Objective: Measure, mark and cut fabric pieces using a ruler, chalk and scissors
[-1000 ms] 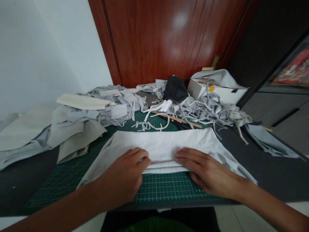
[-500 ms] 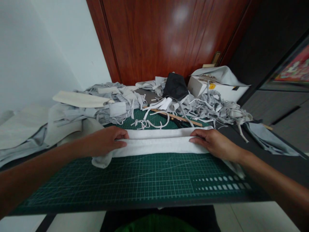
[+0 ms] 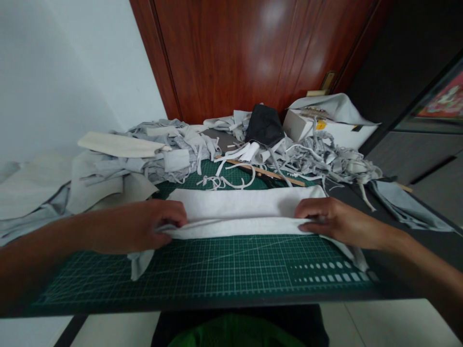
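A long piece of white fabric (image 3: pixel 238 204) lies across the green cutting mat (image 3: pixel 231 270), its near edge folded over into a band. My left hand (image 3: pixel 159 224) pinches the left end of that fold, fingers closed round the cloth. At the right end, my right hand (image 3: pixel 323 217) grips the fold between thumb and fingers. Narrow tails of cloth hang out beyond both hands and rest on the mat. What lies inside the fold is hidden.
Piles of grey and cream fabric (image 3: pixel 119 166) stand at the left. Behind the cloth are scissors (image 3: pixel 267 179), a wooden strip (image 3: pixel 285 179) and white cords (image 3: pixel 231 183). A black pouch (image 3: pixel 265 125), tangled grey strips (image 3: pixel 318 154) and a white box (image 3: pixel 347 134) sit at the back.
Both hands have drawn the folded edge slightly nearer and moved a little farther apart. More of the flat cloth behind the fold shows now.
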